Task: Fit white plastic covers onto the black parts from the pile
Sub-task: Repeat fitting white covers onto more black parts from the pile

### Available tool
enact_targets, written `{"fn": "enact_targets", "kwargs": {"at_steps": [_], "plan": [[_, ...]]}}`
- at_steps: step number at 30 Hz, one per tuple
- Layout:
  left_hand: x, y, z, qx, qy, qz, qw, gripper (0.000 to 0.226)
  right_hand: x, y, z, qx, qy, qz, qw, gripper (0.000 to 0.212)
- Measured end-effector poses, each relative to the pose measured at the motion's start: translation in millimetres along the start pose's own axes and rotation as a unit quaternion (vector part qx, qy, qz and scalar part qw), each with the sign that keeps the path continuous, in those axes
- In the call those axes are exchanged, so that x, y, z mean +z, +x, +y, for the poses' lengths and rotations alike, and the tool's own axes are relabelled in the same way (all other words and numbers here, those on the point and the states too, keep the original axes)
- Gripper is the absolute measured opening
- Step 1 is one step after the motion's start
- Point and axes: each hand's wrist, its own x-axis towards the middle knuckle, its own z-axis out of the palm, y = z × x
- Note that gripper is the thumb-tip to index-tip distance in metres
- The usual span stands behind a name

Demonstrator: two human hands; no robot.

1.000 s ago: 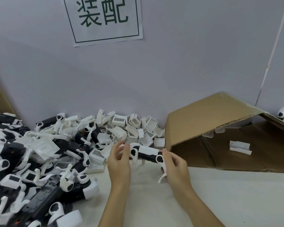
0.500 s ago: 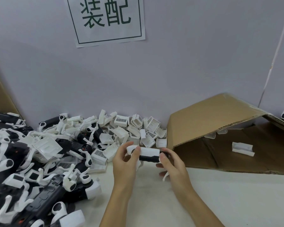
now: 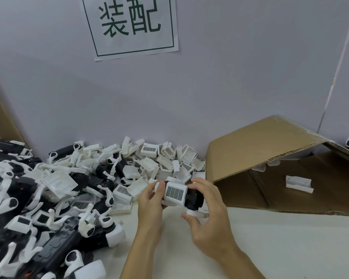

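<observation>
A: On the left the pile (image 3: 54,198) of black and white parts spreads over the worktop (image 3: 280,248). What threatens it?

B: It lies just beside the person's left forearm. A sideways nudge could push loose covers across the worktop, or mix finished pieces with unfinished ones.

A: And the left hand (image 3: 149,202)?

B: Its grip is curled round the left end of the black part (image 3: 193,198), thumb pressed against the edge of the white cover (image 3: 174,193). The piece is held in the air above the worktop, between both hands. If the thumb pushes unevenly, the cover could seat crooked, and a clip might bend or snap rather than click home. Whether it is fully seated cannot be told from here.

A: The right hand (image 3: 208,214)?

B: Its fingers wrap over the right end of the black part, pinching it. A thin white arm pokes out under those fingers; squeezing hard could strain it, and a slack hold could let the piece twist and drop.

A: Further right?

B: The cardboard box (image 3: 260,150) lies open on its side, one white piece (image 3: 298,183) inside. A careless toss could miss it.
</observation>
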Motion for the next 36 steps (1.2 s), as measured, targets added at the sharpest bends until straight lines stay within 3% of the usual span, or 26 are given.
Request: {"fn": "enact_targets", "kwargs": {"at_steps": [4, 7, 11, 15, 19, 23, 27, 29, 31, 36], "plan": [[-0.2, 0.6, 1.9, 0.010, -0.037, 0.013, 0.999, 0.021, 0.6, -0.7, 0.0, 0.012, -0.018, -0.010, 1.000, 0.058], [-1.9, -1.1, 4.7, 0.029, -0.025, 0.009, 0.999, 0.032, 1.5, 0.3, -0.9, 0.112, 0.033, 0.020, 0.993, 0.047], [-4.9, -1.8, 2.3, 0.048, 0.054, -0.021, 0.997, 0.026, -1.4, 5.8, -0.8, 0.221, 0.109, 0.078, 0.966, 0.021], [-2.1, -2.6, -0.5, 0.012, 0.034, -0.077, 0.996, 0.044, -3.1, 10.8, -2.8, 0.292, 0.154, 0.095, 0.939, 0.028], [2.6, -4.3, -1.8, 0.019, 0.028, -0.098, 0.995, 0.030, -3.3, 10.3, -1.1, 0.320, 0.157, 0.055, 0.933, 0.016], [2.4, -1.1, -2.0, -0.004, -0.042, -0.063, 0.997, 0.037, -6.3, 8.7, -2.5, 0.324, 0.192, 0.021, 0.926, 0.036], [0.4, 2.2, -1.1, -0.007, -0.109, -0.013, 0.994, 0.022, -10.3, 9.7, -3.2, 0.337, 0.217, -0.042, 0.915, 0.055], [1.4, 2.9, 1.2, -0.019, -0.157, 0.009, 0.987, 0.038, -12.0, 11.3, -4.1, 0.342, 0.220, -0.088, 0.909, 0.060], [2.1, 3.5, 2.8, -0.030, -0.191, 0.018, 0.981, 0.056, -12.3, 12.2, -7.1, 0.338, 0.218, -0.131, 0.906, 0.053], [3.4, 4.3, 2.8, -0.041, -0.227, -0.001, 0.973, 0.041, -8.9, 11.7, -9.0, 0.344, 0.247, -0.147, 0.894, 0.039]]}}
